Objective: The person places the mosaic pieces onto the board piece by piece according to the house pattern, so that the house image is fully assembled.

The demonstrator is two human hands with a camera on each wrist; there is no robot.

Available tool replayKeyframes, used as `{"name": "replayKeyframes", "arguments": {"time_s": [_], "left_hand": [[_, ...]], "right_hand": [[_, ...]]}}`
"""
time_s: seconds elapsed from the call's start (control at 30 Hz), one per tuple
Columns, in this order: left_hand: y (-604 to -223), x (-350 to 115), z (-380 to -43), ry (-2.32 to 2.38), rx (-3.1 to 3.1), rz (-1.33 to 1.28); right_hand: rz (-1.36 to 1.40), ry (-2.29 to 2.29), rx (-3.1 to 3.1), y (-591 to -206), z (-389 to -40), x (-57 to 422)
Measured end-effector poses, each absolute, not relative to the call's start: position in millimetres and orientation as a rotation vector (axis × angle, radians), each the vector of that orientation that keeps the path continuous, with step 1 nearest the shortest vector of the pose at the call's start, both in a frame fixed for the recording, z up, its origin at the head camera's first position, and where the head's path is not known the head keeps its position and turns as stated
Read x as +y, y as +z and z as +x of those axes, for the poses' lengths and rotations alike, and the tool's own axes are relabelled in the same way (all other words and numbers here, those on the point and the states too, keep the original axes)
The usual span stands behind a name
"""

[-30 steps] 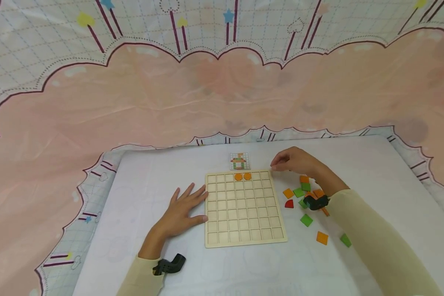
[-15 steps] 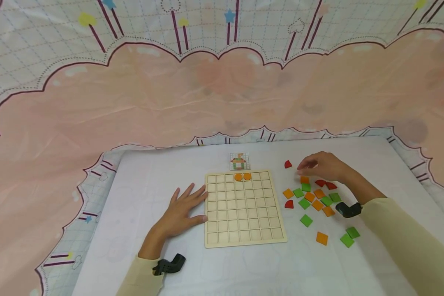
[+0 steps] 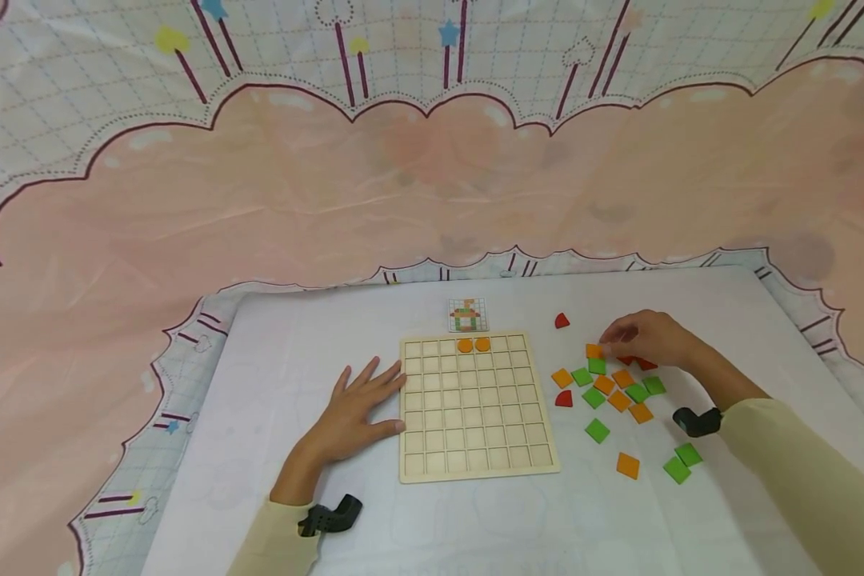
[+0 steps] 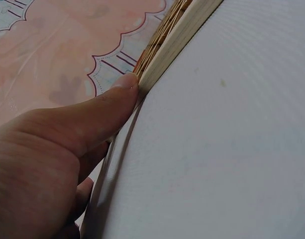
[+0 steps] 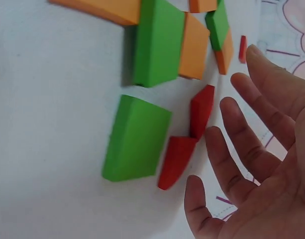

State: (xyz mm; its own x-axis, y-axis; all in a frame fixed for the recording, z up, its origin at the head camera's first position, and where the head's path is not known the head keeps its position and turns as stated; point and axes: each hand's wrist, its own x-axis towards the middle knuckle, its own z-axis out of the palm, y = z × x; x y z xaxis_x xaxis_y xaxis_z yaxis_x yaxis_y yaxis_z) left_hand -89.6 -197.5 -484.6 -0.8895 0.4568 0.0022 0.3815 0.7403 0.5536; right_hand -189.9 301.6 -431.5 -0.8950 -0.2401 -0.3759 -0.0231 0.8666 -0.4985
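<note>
A wooden grid board (image 3: 478,412) lies flat in the middle, with two orange round tiles (image 3: 465,346) in its top row. My left hand (image 3: 360,412) is spread flat at the board's left side; in the left wrist view its thumb (image 4: 105,109) touches the board's edge. To the right of the board my right hand (image 3: 648,336) is over the far end of the loose tiles, fingertips beside an orange square tile (image 3: 594,350). In the right wrist view its fingers are loosely bent with nothing between them, near two red quarter-round tiles (image 5: 202,112).
Several green square tiles (image 3: 598,430) and orange square tiles (image 3: 628,466) lie scattered right of the board. One red quarter-round tile (image 3: 562,320) sits apart toward the back. A small pattern card (image 3: 467,315) lies just beyond the board on the white tabletop (image 3: 317,320).
My right hand has drawn back from the board's far right corner to the loose tiles, and a red quarter-round tile now shows near where it was. The left hand stays put.
</note>
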Motion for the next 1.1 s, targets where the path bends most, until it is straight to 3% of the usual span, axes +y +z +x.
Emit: {"name": "replayKeyframes", "arguments": {"time_s": [0.5,1.1], "left_hand": [[-481.4,-196.7,-89.0,0.849,2.789,0.662],[-481.5,-196.5,-88.7,0.872,2.787,0.667]], "right_hand": [[-0.302,-0.649,2.677,-441.6,-189.2,291.1],[-0.249,-0.761,2.675,-437.1,-185.9,285.0]]}}
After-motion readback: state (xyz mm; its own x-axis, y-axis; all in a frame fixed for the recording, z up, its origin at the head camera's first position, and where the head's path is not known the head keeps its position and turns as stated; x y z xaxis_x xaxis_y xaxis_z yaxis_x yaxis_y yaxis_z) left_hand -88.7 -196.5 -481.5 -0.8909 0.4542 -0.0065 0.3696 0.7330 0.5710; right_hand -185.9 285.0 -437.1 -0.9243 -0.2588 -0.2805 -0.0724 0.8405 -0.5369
